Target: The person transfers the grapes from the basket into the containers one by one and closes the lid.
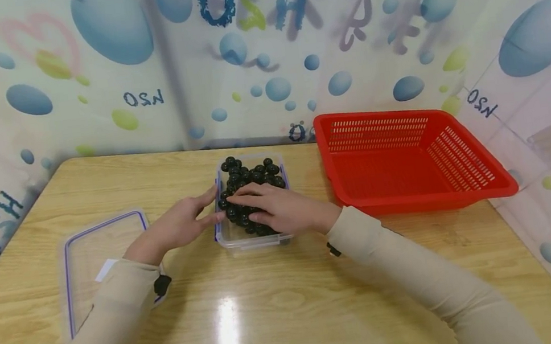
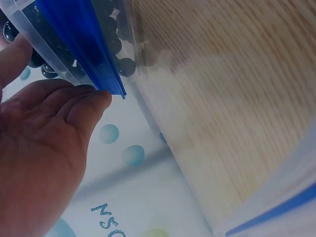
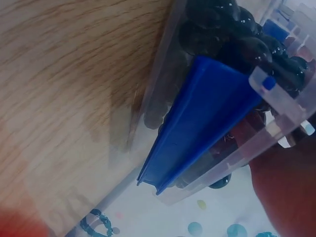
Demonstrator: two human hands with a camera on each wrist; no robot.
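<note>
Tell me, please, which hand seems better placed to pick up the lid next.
Probably the left hand: it is at the left side of the container, nearer to the lid. The right hand is farther from the lid and rests on the dark fruit.

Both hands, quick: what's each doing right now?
Left hand: open, fingers at the left side of the clear container.
Right hand: open, resting on the dark grapes inside.

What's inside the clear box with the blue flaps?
Lots of shiny dark balls, maybe grapes, piled in the clear box. The right hand covers some, and anything buried beneath them is hidden.
</note>
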